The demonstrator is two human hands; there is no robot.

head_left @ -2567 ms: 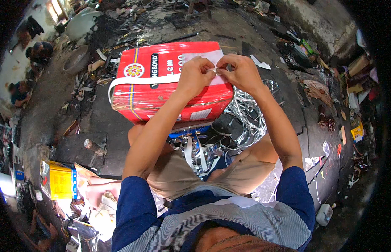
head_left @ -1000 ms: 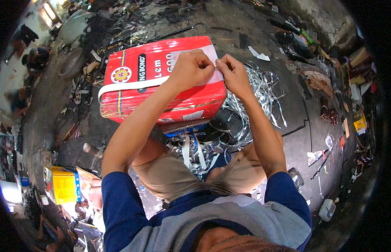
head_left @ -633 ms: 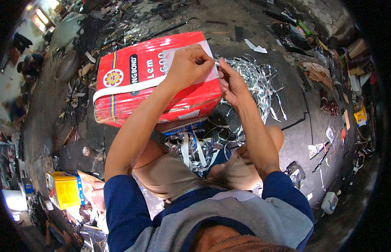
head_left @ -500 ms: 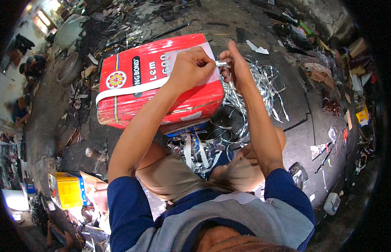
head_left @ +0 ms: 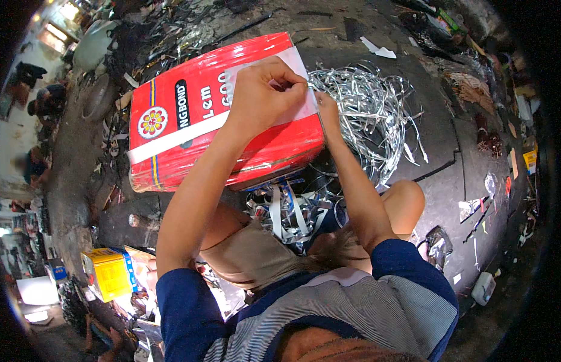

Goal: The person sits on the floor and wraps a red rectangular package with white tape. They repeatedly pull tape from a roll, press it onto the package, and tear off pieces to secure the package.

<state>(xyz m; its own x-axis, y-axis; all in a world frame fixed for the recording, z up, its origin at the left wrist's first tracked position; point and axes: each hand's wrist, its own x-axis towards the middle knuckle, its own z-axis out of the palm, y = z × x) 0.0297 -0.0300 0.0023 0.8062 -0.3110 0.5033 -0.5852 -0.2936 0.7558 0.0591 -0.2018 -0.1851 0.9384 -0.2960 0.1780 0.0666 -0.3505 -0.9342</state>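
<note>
Head view shows us crouched over a glossy red rectangular tin can (head_left: pixel 220 120) with a white band and a flower emblem, lying on its side on the dark, littered floor (head_left: pixel 437 139). Our left hand (head_left: pixel 262 96) rests on the can's upper right corner, its grip pinched tight on the white strip (head_left: pixel 295 90) there. Our right hand (head_left: pixel 327 111) presses against the can's right edge, fingers closed; we cannot tell what they hold. Just right of the can lies a tangled heap of thin shiny metal shavings (head_left: pixel 371 114). Below the can, flat silvery strips (head_left: pixel 286 211) curl. Far lower left of the can sits a yellow box (head_left: pixel 108 274).
</note>
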